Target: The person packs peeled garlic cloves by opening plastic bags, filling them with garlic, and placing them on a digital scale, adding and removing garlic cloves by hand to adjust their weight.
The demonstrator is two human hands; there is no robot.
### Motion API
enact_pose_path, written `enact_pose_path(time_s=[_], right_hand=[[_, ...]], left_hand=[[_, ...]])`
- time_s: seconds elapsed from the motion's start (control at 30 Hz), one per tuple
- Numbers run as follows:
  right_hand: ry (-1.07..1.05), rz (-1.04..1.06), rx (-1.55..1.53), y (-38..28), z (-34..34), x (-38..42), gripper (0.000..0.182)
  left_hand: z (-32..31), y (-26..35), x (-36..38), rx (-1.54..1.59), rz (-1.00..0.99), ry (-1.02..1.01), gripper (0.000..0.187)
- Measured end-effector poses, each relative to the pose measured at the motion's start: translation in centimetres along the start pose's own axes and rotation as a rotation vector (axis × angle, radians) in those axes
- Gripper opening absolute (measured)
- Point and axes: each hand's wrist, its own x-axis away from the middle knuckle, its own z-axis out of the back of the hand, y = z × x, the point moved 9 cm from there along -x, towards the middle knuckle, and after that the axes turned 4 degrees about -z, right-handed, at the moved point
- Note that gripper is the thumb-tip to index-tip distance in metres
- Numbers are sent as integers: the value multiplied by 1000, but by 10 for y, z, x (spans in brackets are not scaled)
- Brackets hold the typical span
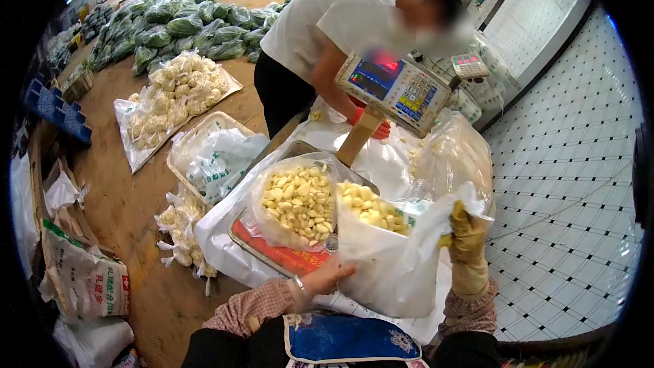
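A white plastic bag (392, 279) of peeled garlic cloves (371, 208) stands in front of me, its mouth pulled out to the right. My right hand (469, 249), in a dirty yellowish glove, grips the bag's upper right edge. On its lower left side, my bare left hand (327, 276) is closed against the plastic; part of the fingers is hard to make out. Just beyond my left hand, a clear bag (253, 221) full of peeled garlic cloves (298, 204) rests on the weighing scale (279, 259), which has a red patch on its platform.
The scale's display (395, 92) rises on a post behind the bags. Across the table a person (327, 20) in a white shirt bends forward. A large clear bag (456, 157) stands right. Floor items include a crate (176, 163), bagged whole garlic (180, 95) and green produce bags (184, 26).
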Motion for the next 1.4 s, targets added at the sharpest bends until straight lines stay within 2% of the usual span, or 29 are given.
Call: enact_pose_path(time_s=[0.03,0.07,0.1,0.13,0.17,0.23,0.27,0.33,0.37,0.43,0.47,0.5,0.53,0.57,0.7,0.77,0.8,0.83,0.87,0.9,0.97,1.03,1.07,1.1,1.2,1.27,1.3,1.33,1.4], right_hand=[[58,37,-45,-8,12,6,21],[165,68,-95,-13,26,11,19],[161,133,-30,-17,40,15,20],[183,122,-32,-12,55,21,20],[180,71,-31,-4,67,24,20],[204,-48,-89,14,83,27,17],[227,-48,-93,27,96,28,17],[179,-178,5,67,115,28,14],[104,-225,117,78,116,32,13],[24,-84,260,117,126,38,10],[-27,-54,330,137,134,43,10],[-17,-61,326,137,139,48,10],[15,-157,269,143,147,53,11],[47,-253,210,149,155,59,13],[-86,-214,276,126,157,68,14],[-176,-339,659,107,160,65,18],[-176,-336,654,93,159,62,18],[-15,27,932,47,158,53,20],[155,402,1184,2,147,58,22],[154,400,1178,-13,135,52,22],[32,508,550,-46,90,45,20],[-231,426,475,-1,31,34,20],[-288,196,694,62,18,21,19],[-374,63,906,97,13,13,18],[-372,22,1064,165,41,9,18],[-434,-351,1194,201,50,-6,20],[-467,-334,1192,215,49,-6,20],[-313,-190,1172,219,55,-9,23],[-169,-39,1138,208,55,-10,25]], left_hand=[[-1,3,-16,213,-27,40,78],[-1,3,-27,274,-34,114,71],[-8,18,-34,333,-46,188,64],[-20,59,-38,238,-39,294,52],[-21,59,-48,232,-17,283,52],[-24,79,-72,56,-331,171,52],[-18,71,-91,-118,-318,163,56],[-28,71,-96,-170,-222,304,61],[-30,65,-106,-177,-210,289,61],[-8,24,-126,-550,62,339,50],[0,3,-134,-555,75,328,50],[-2,4,-138,-788,-18,327,44],[-6,4,-142,-1019,-116,322,39],[-5,-1,-144,-1061,-161,355,35],[-15,10,-158,-1268,-38,314,33],[-23,17,-157,-1346,-50,253,32],[-29,19,-156,-1419,-61,200,32],[-32,21,-153,-1457,-212,229,31],[-26,15,-156,-1462,-208,232,31],[-19,6,-159,-1458,-157,224,28],[-12,-1,-159,-1406,-83,249,17],[-2,-7,-159,-1354,-81,235,16],[2,-10,-159,-1301,-78,225,15],[-1,-7,-157,-1301,-79,226,15],[-19,4,-146,-1297,-124,247,17],[-28,-6,-144,-1174,-64,246,19],[-34,-7,-143,-1117,-55,242,21],[-34,-5,-140,-1114,-50,273,21],[-41,3,-139,-1167,-110,261,21]])
